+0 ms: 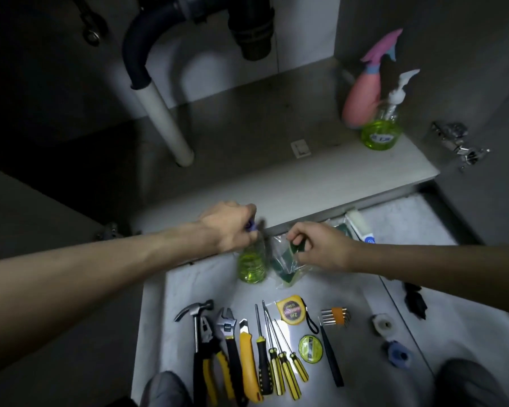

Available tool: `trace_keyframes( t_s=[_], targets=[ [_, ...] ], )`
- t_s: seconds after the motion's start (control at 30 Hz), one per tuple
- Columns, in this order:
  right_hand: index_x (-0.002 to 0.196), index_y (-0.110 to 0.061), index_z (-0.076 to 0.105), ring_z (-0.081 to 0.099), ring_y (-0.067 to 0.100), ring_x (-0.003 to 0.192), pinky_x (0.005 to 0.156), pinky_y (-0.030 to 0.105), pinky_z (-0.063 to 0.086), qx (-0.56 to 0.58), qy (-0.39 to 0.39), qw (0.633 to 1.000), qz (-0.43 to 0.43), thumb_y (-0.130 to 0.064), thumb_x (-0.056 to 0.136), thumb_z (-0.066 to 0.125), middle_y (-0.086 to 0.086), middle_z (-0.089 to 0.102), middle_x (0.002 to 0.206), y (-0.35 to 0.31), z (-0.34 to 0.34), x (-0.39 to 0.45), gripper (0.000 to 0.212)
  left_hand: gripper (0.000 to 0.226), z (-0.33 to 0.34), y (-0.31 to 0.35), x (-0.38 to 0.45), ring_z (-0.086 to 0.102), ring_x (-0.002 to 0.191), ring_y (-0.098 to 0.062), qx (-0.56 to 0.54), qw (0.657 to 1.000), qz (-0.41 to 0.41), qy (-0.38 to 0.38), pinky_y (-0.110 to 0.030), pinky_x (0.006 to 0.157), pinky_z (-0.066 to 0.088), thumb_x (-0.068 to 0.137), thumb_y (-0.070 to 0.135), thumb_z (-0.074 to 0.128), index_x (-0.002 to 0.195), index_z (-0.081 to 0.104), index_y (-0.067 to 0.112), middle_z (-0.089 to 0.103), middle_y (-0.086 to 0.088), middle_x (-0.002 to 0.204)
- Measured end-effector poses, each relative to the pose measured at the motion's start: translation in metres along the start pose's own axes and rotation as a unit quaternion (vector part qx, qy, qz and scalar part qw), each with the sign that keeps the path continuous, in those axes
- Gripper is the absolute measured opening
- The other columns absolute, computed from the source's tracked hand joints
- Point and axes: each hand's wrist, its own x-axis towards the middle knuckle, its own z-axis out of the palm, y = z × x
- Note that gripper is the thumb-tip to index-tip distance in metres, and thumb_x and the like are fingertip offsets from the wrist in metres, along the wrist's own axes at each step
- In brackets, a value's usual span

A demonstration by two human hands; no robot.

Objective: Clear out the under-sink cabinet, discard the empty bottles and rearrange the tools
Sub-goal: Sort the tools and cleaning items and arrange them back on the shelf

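Observation:
My left hand [232,226] grips the top of a bottle of green liquid [252,264] standing on the floor just outside the cabinet. Beside it, my right hand [318,245] pinches a clear plastic bag with green sponges [288,267]. Inside the cabinet at the right stand a pink spray bottle [362,101] and a green pump bottle [381,132]. A row of tools lies on the floor in front of me: a hammer [195,324], pliers [212,356], an adjustable wrench [229,339], a yellow utility knife [247,356], several screwdrivers [279,356] and a tape measure [291,311].
A black drain trap [188,13] and white pipe [165,118] hang in the cabinet's middle. The cabinet floor's front edge [306,195] lies behind my hands. A white tube [362,226], hex keys [334,315], tweezers [331,356], tape rolls [381,326] and my knees [165,389] are near.

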Motion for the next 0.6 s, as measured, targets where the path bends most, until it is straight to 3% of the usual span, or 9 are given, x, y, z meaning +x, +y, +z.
trace_keyframes(
  t_s=[0.13,0.27,0.37,0.47,0.6],
  targets=[
    [0.132,-0.036,0.047,0.059,0.004,0.098,0.08,0.034,0.057,-0.013,-0.008,0.999,-0.041,-0.057,0.062,0.083,-0.018,0.056,0.119,-0.007,-0.02,-0.003,0.081,0.04,-0.052,0.034,0.014,0.055,0.066,-0.025,-0.049,0.995,0.037,0.082,-0.027,0.049,0.036,0.068,0.064,0.052,0.078,0.049,0.025,0.057,0.001,0.069],
    [0.117,-0.038,0.055,0.067,0.001,0.096,0.086,0.036,0.059,0.098,0.105,0.989,-0.026,-0.055,0.059,0.087,-0.015,0.071,0.107,-0.002,-0.044,-0.006,0.068,0.031,-0.099,0.067,0.041,0.063,0.075,-0.023,-0.154,0.974,0.052,0.158,-0.032,0.063,0.051,0.071,0.053,0.065,0.081,0.06,0.024,0.066,0.003,0.076],
    [0.118,-0.035,0.056,0.068,0.009,0.101,0.089,0.041,0.057,0.148,0.245,0.958,0.028,-0.06,0.058,0.082,-0.012,0.071,0.109,0.02,-0.072,-0.009,0.07,0.032,-0.108,0.084,0.064,0.065,0.077,-0.014,-0.296,0.929,0.049,0.217,-0.03,0.069,0.05,0.083,0.043,0.073,0.105,0.064,0.022,0.069,0.006,0.081],
    [0.122,-0.03,0.052,0.066,0.018,0.107,0.094,0.042,0.053,0.136,0.387,0.908,0.083,-0.053,0.066,0.083,-0.008,0.068,0.116,0.049,-0.109,-0.009,0.068,0.026,-0.09,0.092,0.083,0.068,0.083,-0.02,-0.363,0.912,0.021,0.192,-0.036,0.074,0.055,0.09,0.035,0.066,0.111,0.063,0.02,0.068,0.003,0.087],
    [0.125,-0.027,0.051,0.063,0.027,0.115,0.095,0.037,0.048,0.107,0.487,0.848,0.179,-0.046,0.071,0.083,-0.001,0.066,0.126,0.084,-0.148,-0.003,0.066,0.005,-0.042,0.09,0.096,0.067,0.093,-0.021,-0.287,0.952,-0.009,0.109,-0.028,0.079,0.051,0.088,0.026,0.061,0.092,0.062,0.026,0.069,0.004,0.092]
  ],
)
